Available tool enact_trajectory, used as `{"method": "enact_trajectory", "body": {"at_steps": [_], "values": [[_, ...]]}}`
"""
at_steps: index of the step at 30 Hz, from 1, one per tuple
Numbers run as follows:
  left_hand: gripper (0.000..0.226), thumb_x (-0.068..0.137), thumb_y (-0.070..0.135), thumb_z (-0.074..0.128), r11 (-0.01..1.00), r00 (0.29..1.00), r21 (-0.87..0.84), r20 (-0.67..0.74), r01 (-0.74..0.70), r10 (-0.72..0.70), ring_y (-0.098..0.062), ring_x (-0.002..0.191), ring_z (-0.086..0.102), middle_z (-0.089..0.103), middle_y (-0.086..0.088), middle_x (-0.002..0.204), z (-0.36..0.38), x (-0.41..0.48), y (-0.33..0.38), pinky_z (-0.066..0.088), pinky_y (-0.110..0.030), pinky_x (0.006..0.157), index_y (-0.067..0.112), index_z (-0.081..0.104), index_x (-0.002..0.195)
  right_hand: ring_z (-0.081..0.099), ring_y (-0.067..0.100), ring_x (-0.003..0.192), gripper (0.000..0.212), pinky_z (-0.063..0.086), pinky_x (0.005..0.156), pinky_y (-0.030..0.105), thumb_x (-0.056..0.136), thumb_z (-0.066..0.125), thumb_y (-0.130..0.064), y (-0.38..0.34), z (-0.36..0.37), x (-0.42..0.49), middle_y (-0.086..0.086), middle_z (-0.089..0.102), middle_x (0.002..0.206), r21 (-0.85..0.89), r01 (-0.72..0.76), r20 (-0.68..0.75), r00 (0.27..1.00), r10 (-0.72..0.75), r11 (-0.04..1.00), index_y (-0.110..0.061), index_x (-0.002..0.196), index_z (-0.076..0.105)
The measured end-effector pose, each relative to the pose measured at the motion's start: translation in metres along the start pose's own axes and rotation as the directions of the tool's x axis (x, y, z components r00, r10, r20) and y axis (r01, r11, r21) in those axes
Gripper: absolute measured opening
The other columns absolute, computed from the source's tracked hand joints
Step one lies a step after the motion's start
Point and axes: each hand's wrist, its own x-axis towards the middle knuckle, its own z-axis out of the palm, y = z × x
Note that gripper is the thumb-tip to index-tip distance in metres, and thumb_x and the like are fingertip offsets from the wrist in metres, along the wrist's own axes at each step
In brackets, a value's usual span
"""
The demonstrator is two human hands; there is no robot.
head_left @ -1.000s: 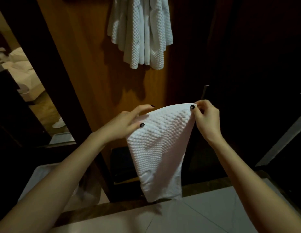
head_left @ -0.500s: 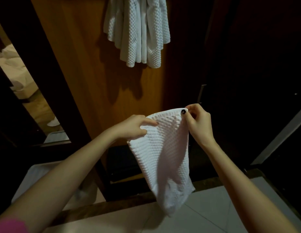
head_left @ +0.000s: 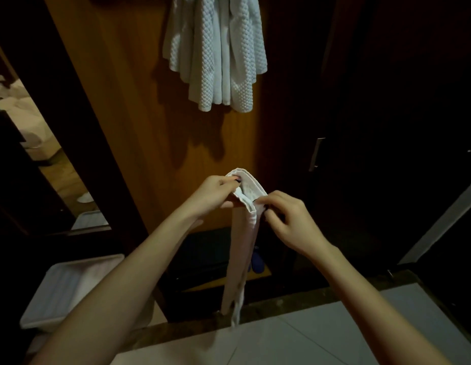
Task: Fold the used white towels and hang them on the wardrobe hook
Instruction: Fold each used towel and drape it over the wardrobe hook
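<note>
The left hand (head_left: 216,192) and the right hand (head_left: 287,219) both pinch the top of a folded white towel (head_left: 242,248); it hangs narrow between them; more towels (head_left: 216,54), probably on a hook, hang above.

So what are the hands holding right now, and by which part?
Both hold one white towel by its folded top edge: the left hand pinches the far end, the right hand the near end. The rest hangs free.
</note>
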Motion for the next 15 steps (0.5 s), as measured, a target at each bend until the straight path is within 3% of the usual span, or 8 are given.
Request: {"method": "enact_trajectory", "body": {"at_steps": [4, 8, 12, 13, 15], "values": [[0.026, 0.099, 0.020, 0.042, 0.987, 0.998, -0.163, -0.066, 0.004, -0.015, -0.001, 0.079, 0.070, 0.074, 0.008, 0.078, 0.003, -0.004, -0.001, 0.053, -0.015, 0.062, 0.015, 0.067, 0.099, 0.057, 0.004, 0.087, 0.037, 0.047, 0.074, 0.017, 0.081, 0.070, -0.042, -0.009, 0.011, 0.006, -0.007, 0.058, 0.098, 0.022, -0.042, 0.014, 0.999, 0.042, 0.999, -0.018, 0.109, 0.064], [0.024, 0.101, 0.019, 0.043, 0.965, 0.992, -0.262, -0.118, 0.007, -0.039, -0.008, 0.084, 0.072, 0.076, 0.003, 0.083, -0.007, -0.009, -0.001, 0.054, -0.018, 0.064, 0.013, 0.066, 0.100, 0.057, 0.012, 0.081, 0.027, 0.048, 0.072, 0.026, 0.086, 0.072, -0.024, -0.010, 0.020, 0.017, 0.002, 0.058, 0.098, -0.129, -0.054, -0.089, 0.995, 0.043, 0.990, -0.008, 0.106, 0.064], [0.024, 0.100, 0.017, 0.043, 0.961, 0.991, -0.270, -0.100, 0.062, -0.092, -0.015, 0.086, 0.073, 0.075, -0.006, 0.086, -0.021, -0.014, 0.000, 0.057, -0.022, 0.067, 0.007, 0.065, 0.100, 0.056, 0.016, 0.081, 0.019, 0.047, 0.070, 0.028, 0.089, 0.068, -0.015, -0.007, 0.023, 0.026, 0.006, 0.058, 0.094, -0.176, 0.045, -0.006, 0.999, -0.047, 0.983, -0.003, 0.104, 0.066], [0.028, 0.101, 0.020, 0.044, 0.978, 0.992, -0.197, -0.092, 0.071, -0.090, -0.019, 0.085, 0.073, 0.075, -0.011, 0.086, -0.026, -0.016, 0.000, 0.058, -0.025, 0.070, 0.002, 0.066, 0.099, 0.056, 0.016, 0.079, 0.015, 0.047, 0.069, 0.028, 0.090, 0.067, -0.014, -0.006, 0.021, 0.029, 0.005, 0.058, 0.091, -0.164, 0.062, 0.007, 0.998, -0.062, 0.984, -0.003, 0.100, 0.067], [0.041, 0.100, 0.032, 0.046, 0.963, 0.994, 0.268, -0.098, -0.015, 0.043, -0.022, 0.076, 0.071, 0.072, -0.013, 0.079, -0.041, -0.017, -0.002, 0.056, -0.029, 0.069, 0.000, 0.068, 0.087, 0.057, 0.015, 0.077, 0.010, 0.048, 0.068, 0.028, 0.090, 0.066, -0.012, 0.000, 0.017, 0.035, 0.004, 0.061, 0.087, -0.114, 0.052, 0.003, 0.999, -0.052, 0.992, -0.003, 0.093, 0.068]]}}
